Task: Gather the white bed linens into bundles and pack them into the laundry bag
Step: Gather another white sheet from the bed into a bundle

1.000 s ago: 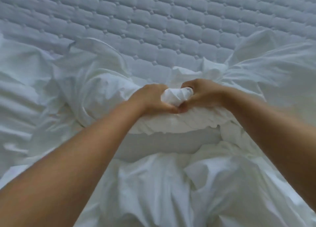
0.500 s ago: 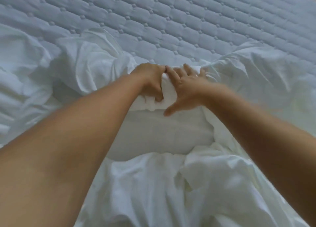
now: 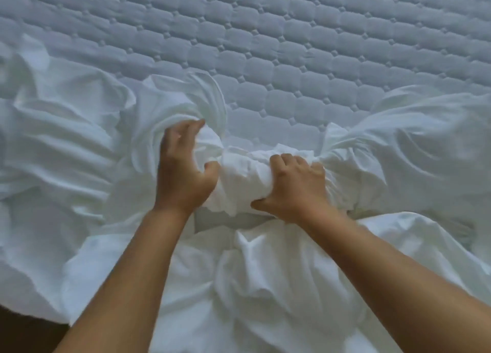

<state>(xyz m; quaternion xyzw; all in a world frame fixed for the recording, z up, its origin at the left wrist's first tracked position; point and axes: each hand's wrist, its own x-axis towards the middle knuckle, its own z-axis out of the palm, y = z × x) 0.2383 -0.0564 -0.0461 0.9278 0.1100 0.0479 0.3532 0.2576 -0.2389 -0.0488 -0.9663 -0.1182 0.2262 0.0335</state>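
Note:
A crumpled white bed sheet (image 3: 66, 145) lies bunched along the near half of the bed and spills over its front edge. Between my hands it is gathered into a thick wad (image 3: 243, 177). My left hand (image 3: 183, 166) curls around the wad's left side, fingers partly spread and hooked into the folds. My right hand (image 3: 295, 188) presses down on the wad's right side, fingers closed into the cloth. No laundry bag is in view.
The bare quilted mattress (image 3: 292, 47) fills the far half of the view. More sheet is heaped at the right (image 3: 414, 140). A dark strip of floor (image 3: 24, 334) shows at the bottom left, below the bed's edge.
My hands have moved apart, from touching each other to either side of a larger wad. The right hand's fingers, spread half a second ago, are now closed into the cloth.

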